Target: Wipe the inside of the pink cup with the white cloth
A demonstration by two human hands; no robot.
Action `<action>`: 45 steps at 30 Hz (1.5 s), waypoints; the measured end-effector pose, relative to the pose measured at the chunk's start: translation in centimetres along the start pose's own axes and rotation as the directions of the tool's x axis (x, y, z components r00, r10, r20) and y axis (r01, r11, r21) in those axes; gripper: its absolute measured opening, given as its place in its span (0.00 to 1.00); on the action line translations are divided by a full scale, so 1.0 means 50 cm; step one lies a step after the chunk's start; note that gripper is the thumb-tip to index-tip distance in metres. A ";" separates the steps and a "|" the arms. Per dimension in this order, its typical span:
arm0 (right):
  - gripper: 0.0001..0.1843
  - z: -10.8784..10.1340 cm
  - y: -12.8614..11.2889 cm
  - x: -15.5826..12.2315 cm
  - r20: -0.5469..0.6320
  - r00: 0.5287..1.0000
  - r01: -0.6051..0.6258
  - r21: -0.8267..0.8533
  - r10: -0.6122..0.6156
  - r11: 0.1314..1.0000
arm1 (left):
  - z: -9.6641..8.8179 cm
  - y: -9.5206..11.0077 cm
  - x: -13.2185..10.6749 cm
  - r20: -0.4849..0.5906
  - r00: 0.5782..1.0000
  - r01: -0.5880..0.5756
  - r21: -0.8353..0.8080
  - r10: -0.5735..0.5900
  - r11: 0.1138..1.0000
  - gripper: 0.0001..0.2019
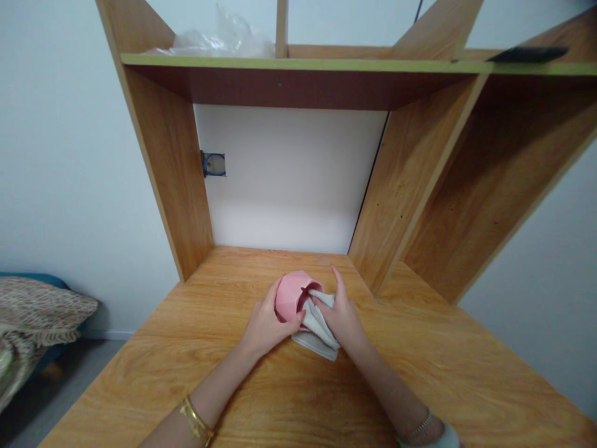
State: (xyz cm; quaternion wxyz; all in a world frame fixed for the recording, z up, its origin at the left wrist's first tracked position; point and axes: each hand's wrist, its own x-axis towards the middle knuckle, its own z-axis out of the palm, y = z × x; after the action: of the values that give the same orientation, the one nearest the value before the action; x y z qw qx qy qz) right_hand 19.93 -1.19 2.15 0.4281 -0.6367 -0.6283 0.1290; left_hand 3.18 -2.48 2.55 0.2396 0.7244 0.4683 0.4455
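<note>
My left hand (267, 323) grips a pink faceted cup (290, 294), tilted on its side above the wooden desk (186, 367). Its opening faces right. My right hand (342, 314) holds a grey cloth (317, 330) and pushes part of it into the cup's mouth. The rest of the cloth hangs down onto the desk between my hands. A gold bangle is on my left wrist and a silver bracelet on my right.
The desk has wooden side panels (172, 162) and an upper shelf (298, 62) with a clear plastic bag (224, 38) and a dark flat object (527, 54). A wall socket (213, 164) sits at back left. A bed with a patterned blanket (32, 311) is at far left.
</note>
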 end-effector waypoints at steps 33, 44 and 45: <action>0.38 0.017 0.020 0.014 -0.099 0.995 0.012 0.151 0.003 0.988 | 0.010 -0.012 0.006 0.030 0.999 0.024 -0.075 -0.022 0.997 0.29; 0.38 -0.011 0.004 0.006 0.027 0.996 0.083 -0.176 -0.080 0.981 | -0.005 0.004 0.003 0.035 0.998 -0.059 0.005 0.059 0.998 0.28; 0.37 -0.010 0.007 0.007 0.038 0.996 0.080 -0.159 -0.075 0.984 | -0.005 0.007 0.001 0.037 0.995 -0.089 0.014 0.089 0.996 0.29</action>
State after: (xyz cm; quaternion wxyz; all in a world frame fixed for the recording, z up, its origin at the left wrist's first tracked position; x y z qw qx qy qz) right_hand 20.59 -0.99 2.32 0.3702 -0.6419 -0.6677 0.0712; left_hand 3.11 -2.62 2.97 0.2222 0.7545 0.4346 0.4386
